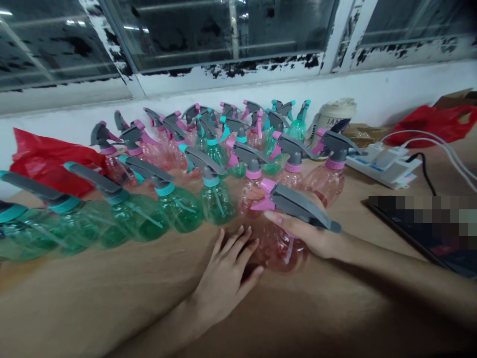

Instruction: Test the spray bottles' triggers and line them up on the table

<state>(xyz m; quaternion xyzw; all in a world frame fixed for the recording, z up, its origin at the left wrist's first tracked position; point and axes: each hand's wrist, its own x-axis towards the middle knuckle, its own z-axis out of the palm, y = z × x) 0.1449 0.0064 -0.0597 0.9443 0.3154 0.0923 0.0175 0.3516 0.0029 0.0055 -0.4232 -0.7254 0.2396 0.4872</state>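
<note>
My right hand (316, 233) is wrapped round the neck of a pink spray bottle (285, 256), just under its grey and pink trigger head. This bottle stands closest to me, in front of the other pink ones. Flat on the table, my left hand (229, 273) lies just left of it with fingers spread, holding nothing. Beyond its fingertips is a green spray bottle (217, 201), the right end of a front row of green bottles that runs off to the left. Another pink spray bottle (326, 181) stands behind my right hand.
More pink and green spray bottles crowd toward the wall. A red plastic bag (55, 159) lies at the left, another red bag (432, 124) at the far right. A paper cup (333, 117), a power strip (387, 166) with cables and a dark tablet-like screen (410, 233) are on the right.
</note>
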